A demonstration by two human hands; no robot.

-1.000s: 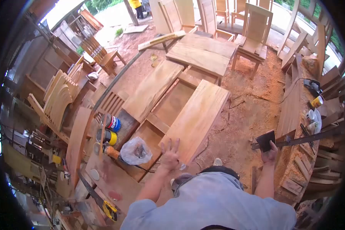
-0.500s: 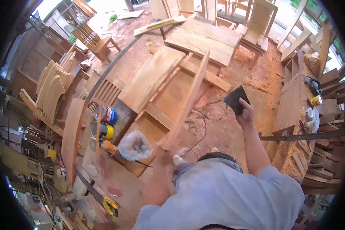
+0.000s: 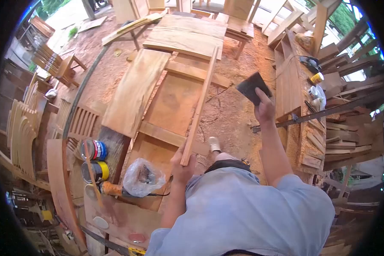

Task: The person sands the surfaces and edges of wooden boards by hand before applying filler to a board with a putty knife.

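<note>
My left hand [image 3: 182, 167] is closed round the near end of a long, narrow wooden board [image 3: 202, 106], which slants up and away above a wooden frame. In my right hand [image 3: 265, 107] is a dark square sheet [image 3: 252, 86], pinched at its lower edge with the thumb on top and held apart from the board. The frame, with a brown panel [image 3: 173, 102] between its crosspieces, lies under and left of the board. A wide pale plank [image 3: 136, 91] rests along the frame's left side.
Paint cans, one with a blue band [image 3: 99, 150] and one with a yellow band [image 3: 99, 171], stand at left beside a clear plastic bag [image 3: 144, 177]. An orange power tool [image 3: 112, 188] lies near the bag. At right is a long wooden cabinet [image 3: 288, 81]; a chair [image 3: 239, 30] stands beyond.
The view has swung, so most things sit further left and the saw is mostly out of frame. My left hand, blurred before, now shows plainly on the board. The dark sheet's broad face shows more.
</note>
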